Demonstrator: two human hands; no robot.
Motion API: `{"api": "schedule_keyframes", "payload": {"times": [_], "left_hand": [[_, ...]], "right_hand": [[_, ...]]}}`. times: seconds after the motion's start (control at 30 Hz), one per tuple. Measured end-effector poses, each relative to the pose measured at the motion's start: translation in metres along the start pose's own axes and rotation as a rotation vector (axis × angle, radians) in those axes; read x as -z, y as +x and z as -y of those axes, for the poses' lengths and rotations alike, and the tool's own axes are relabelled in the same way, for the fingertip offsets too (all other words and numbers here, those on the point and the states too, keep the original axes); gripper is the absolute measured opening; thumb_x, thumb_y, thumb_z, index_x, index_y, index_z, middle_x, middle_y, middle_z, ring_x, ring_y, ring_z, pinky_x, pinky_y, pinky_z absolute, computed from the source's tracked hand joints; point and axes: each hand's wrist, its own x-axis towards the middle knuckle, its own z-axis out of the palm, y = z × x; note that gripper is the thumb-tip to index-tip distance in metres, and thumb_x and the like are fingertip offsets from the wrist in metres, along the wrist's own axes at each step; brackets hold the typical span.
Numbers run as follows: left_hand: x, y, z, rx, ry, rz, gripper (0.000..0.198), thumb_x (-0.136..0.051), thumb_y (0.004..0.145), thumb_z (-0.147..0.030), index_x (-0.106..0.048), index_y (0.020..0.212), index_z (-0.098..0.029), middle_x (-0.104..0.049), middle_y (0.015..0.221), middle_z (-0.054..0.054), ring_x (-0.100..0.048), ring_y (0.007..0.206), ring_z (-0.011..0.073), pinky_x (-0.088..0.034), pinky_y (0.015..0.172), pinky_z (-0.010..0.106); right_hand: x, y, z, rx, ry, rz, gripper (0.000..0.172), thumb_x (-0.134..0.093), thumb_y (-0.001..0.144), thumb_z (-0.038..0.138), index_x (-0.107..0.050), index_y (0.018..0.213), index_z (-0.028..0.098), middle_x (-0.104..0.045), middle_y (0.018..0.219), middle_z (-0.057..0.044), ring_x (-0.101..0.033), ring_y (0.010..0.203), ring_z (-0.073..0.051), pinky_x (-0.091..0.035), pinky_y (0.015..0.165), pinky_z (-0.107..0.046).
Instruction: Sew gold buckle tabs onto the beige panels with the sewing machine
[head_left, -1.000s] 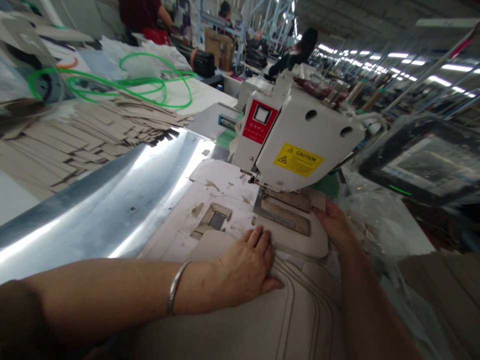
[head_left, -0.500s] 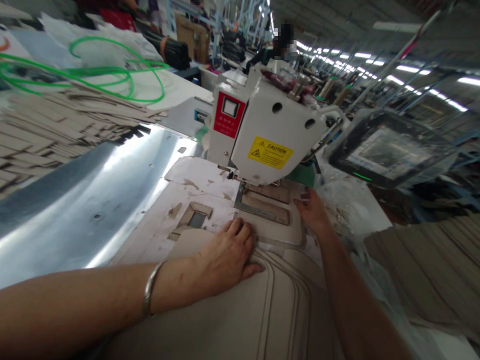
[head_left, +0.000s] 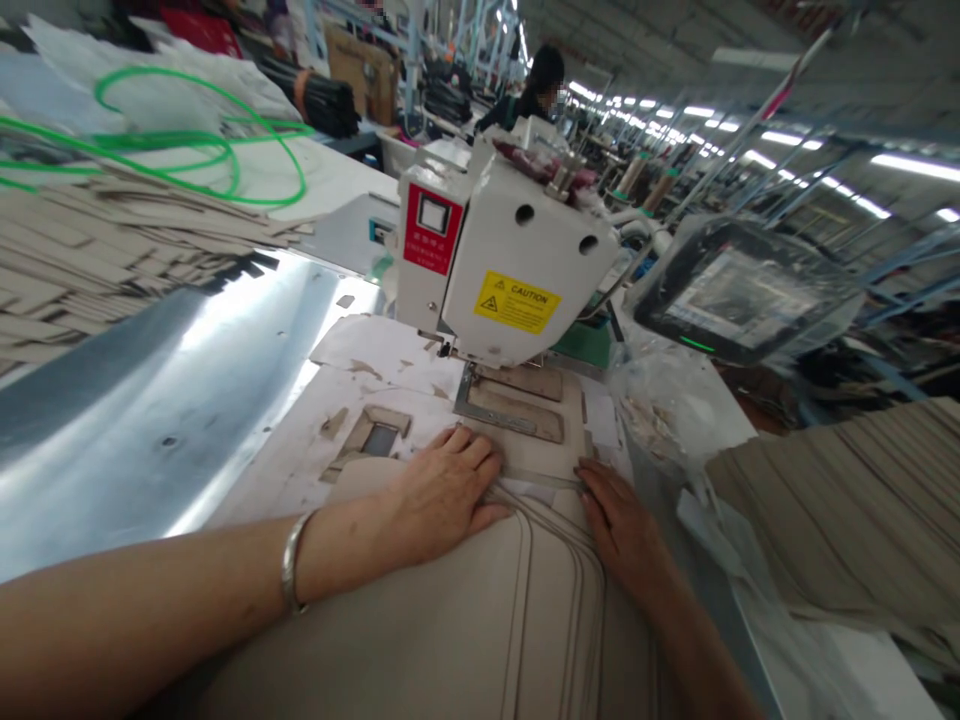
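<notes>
The left hand (head_left: pixel 442 482) and right hand (head_left: pixel 621 526) lie flat on a beige stitched panel (head_left: pixel 480 625), which sits on a white template board (head_left: pixel 367 372) just in front of the white sewing machine head (head_left: pixel 510 250); the fingers (head_left: pixel 480 450) of the left hand are spread and pressing down on the panel, and those of the right are slightly apart and resting near its far edge, with neither hand gripping anything. Several curved parallel seams already run along the panel's near part; a slotted metal clamp frame (head_left: pixel 510 415) sits beneath the needle area, and how much stitching lies under it cannot be told. To the right, a clear plastic bag (head_left: pixel 660 410) holds small beige offcuts, and a stack of beige panels (head_left: pixel 840 500) lies beyond it; on the left, past the polished steel worktop (head_left: pixel 172 420), beige strips (head_left: pixel 90 240) lie piled, with green tubing (head_left: pixel 172 150) on white sheets; a silver bangle (head_left: pixel 292 562) circles the left wrist.
</notes>
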Motion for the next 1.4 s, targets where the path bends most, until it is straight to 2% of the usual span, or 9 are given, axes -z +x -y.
{"api": "schedule_keyframes", "payload": {"times": [0.23, 0.37, 0.5, 0.87, 1.0, 1.13, 1.2, 1.27, 1.4], "left_hand": [[0.001, 0.0, 0.0, -0.01, 0.023, -0.005, 0.042, -0.049, 0.092, -0.053, -0.06, 0.117, -0.02, -0.057, 0.107, 0.008, -0.048, 0.101, 0.0274, -0.039, 0.093, 0.043], [0.003, 0.002, -0.002, -0.004, 0.027, 0.024, 0.041, -0.048, 0.094, -0.051, -0.061, 0.117, -0.02, -0.057, 0.107, 0.008, -0.048, 0.101, 0.0278, -0.04, 0.094, 0.045], [0.005, 0.003, -0.003, 0.014, 0.019, 0.052, 0.04, -0.049, 0.093, -0.05, -0.062, 0.118, -0.021, -0.058, 0.108, 0.008, -0.048, 0.104, 0.0287, -0.042, 0.093, 0.045], [0.0, 0.002, 0.0, -0.013, 0.024, 0.06, 0.04, -0.048, 0.095, -0.047, -0.062, 0.119, -0.018, -0.059, 0.109, 0.009, -0.05, 0.105, 0.0282, -0.042, 0.097, 0.046], [0.002, 0.003, -0.003, -0.004, 0.013, 0.081, 0.035, -0.049, 0.095, -0.043, -0.064, 0.112, -0.016, -0.06, 0.106, 0.01, -0.05, 0.103, 0.0283, -0.044, 0.094, 0.046], [0.004, 0.001, -0.006, -0.012, 0.01, 0.075, 0.031, -0.049, 0.095, -0.041, -0.065, 0.104, -0.016, -0.059, 0.103, 0.009, -0.051, 0.099, 0.0274, -0.044, 0.093, 0.046], [0.004, 0.0, -0.006, -0.01, 0.014, 0.066, 0.03, -0.049, 0.095, -0.041, -0.064, 0.103, -0.016, -0.059, 0.103, 0.01, -0.051, 0.099, 0.0275, -0.045, 0.091, 0.046], [0.004, 0.0, -0.006, -0.01, 0.017, 0.06, 0.03, -0.049, 0.095, -0.041, -0.064, 0.103, -0.016, -0.059, 0.103, 0.009, -0.051, 0.099, 0.0275, -0.045, 0.091, 0.046], [0.004, 0.0, -0.006, -0.014, 0.014, 0.058, 0.029, -0.049, 0.095, -0.041, -0.064, 0.104, -0.017, -0.06, 0.104, 0.009, -0.051, 0.099, 0.0273, -0.044, 0.091, 0.045]], "right_hand": [[-0.004, -0.002, 0.002, 0.001, -0.023, -0.044, 0.033, -0.045, 0.096, 0.023, -0.058, 0.126, 0.018, -0.06, 0.128, -0.013, -0.053, 0.123, -0.025, -0.044, 0.107, -0.05], [-0.002, 0.007, 0.0, 0.009, -0.037, -0.07, 0.019, -0.045, 0.095, 0.02, -0.062, 0.102, 0.018, -0.059, 0.129, -0.014, -0.049, 0.128, -0.025, -0.042, 0.107, -0.05], [0.001, 0.028, -0.008, 0.025, -0.055, 0.05, 0.012, -0.044, 0.092, 0.015, -0.054, 0.086, 0.02, -0.055, 0.136, -0.015, -0.033, 0.142, -0.026, -0.034, 0.112, -0.053], [-0.005, 0.036, 0.001, -0.102, -0.068, 0.066, 0.01, -0.047, 0.085, 0.013, -0.054, 0.089, 0.02, -0.048, 0.145, -0.017, -0.037, 0.139, -0.026, -0.033, 0.111, -0.05], [0.012, 0.028, -0.016, -0.137, 0.099, -0.078, 0.011, -0.049, 0.086, 0.021, -0.059, 0.091, 0.02, -0.067, 0.12, -0.013, -0.06, 0.116, -0.024, -0.048, 0.097, -0.04], [0.046, 0.031, -0.071, -0.464, 0.006, -0.424, 0.027, -0.048, 0.087, 0.031, -0.067, 0.098, 0.017, -0.074, 0.092, -0.01, -0.069, 0.084, -0.024, -0.053, 0.078, -0.036], [0.059, 0.036, -0.101, -0.582, -0.112, -0.335, 0.025, -0.05, 0.081, 0.027, -0.072, 0.091, 0.017, -0.075, 0.086, -0.009, -0.068, 0.082, -0.024, -0.051, 0.077, -0.035], [0.065, 0.04, -0.122, -0.681, -0.186, -0.114, 0.019, -0.055, 0.074, 0.02, -0.073, 0.077, 0.019, -0.074, 0.079, -0.007, -0.068, 0.08, -0.024, -0.05, 0.076, -0.033], [0.057, 0.035, -0.133, -0.73, -0.184, 0.075, 0.014, -0.061, 0.069, 0.017, -0.073, 0.075, 0.019, -0.073, 0.073, -0.005, -0.068, 0.074, -0.022, -0.048, 0.069, -0.03]]}}
